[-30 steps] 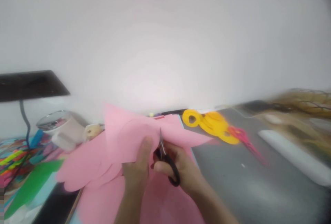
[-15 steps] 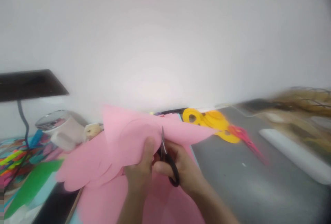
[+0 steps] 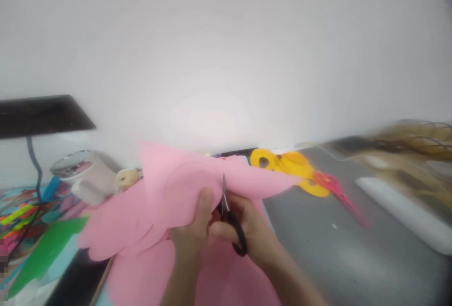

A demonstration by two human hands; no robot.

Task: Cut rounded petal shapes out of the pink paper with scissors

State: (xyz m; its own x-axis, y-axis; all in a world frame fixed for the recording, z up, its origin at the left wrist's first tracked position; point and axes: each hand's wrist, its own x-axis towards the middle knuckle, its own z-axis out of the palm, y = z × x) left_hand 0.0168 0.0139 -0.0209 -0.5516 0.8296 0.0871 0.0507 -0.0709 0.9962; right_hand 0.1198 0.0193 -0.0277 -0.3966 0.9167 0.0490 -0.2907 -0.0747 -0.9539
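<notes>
A large pink paper sheet (image 3: 183, 188) stands raised and bent in the middle, with a curved line on it. My left hand (image 3: 196, 223) grips its lower edge, the thumb on the near face and the fingers hidden behind. Black-handled scissors (image 3: 235, 228) are in my right hand (image 3: 243, 223), thumb and fingers closed round the handles. The blades point up at the paper's cut edge and look nearly together. More pink paper with rounded edges (image 3: 109, 223) spreads to the left and beneath both hands.
Yellow cut paper (image 3: 294, 164) and pink scissors (image 3: 341, 193) lie right on the grey table (image 3: 328, 259). A white mug (image 3: 93, 179), a small doll-like figure (image 3: 127, 180) and green paper (image 3: 45, 245) are at left, below a dark panel (image 3: 42, 115). A white object (image 3: 402, 214) lies far right.
The whole view has shifted slightly. Both hands keep their grip, and the scissors sit in nearly the same place against the pink paper.
</notes>
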